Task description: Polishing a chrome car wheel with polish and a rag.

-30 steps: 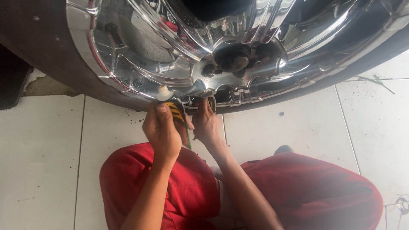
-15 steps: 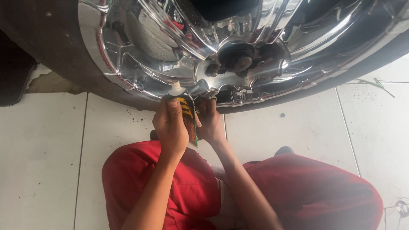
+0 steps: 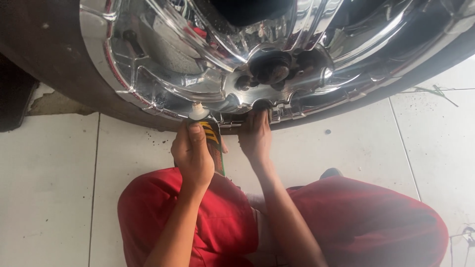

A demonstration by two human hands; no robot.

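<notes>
**Inspector:** Report the largest items in view first.

**Operator:** The chrome wheel (image 3: 208,64) fills the upper part of the view, mounted in a dark tyre (image 3: 54,69). The tyre sits on a floor of white tiles (image 3: 44,188). I am positioned low in front of the wheel, and my legs, in red trousers (image 3: 376,222), occupy the bottom of the view.

**Inspector:** Describe the wheel centre.

**Operator:** A dark hub (image 3: 271,69) sits at the centre, with lug holes grouped around it. The chrome surface reflects light strongly, so fine detail there is hard to read.

**Inspector:** State of the left hand.

**Operator:** My left hand (image 3: 194,153) is clenched around a tube (image 3: 213,143) with yellow and black markings and a green lower section. The thumb lies along the front of the tube. The tube stands roughly upright, just below the lower edge of the rim.

**Inspector:** Where is the tube's tip?

**Operator:** Its white cap end (image 3: 198,111) points up and meets the chrome at the lower rim, left of the hub. I cannot tell whether it touches or stops just short.

**Inspector:** State of the right hand.

**Operator:** My right hand (image 3: 256,136) holds nothing. Its fingers are extended upward and press against the lower edge of the rim, just beside the tube. The fingertips are partly hidden behind the chrome lip.
</notes>
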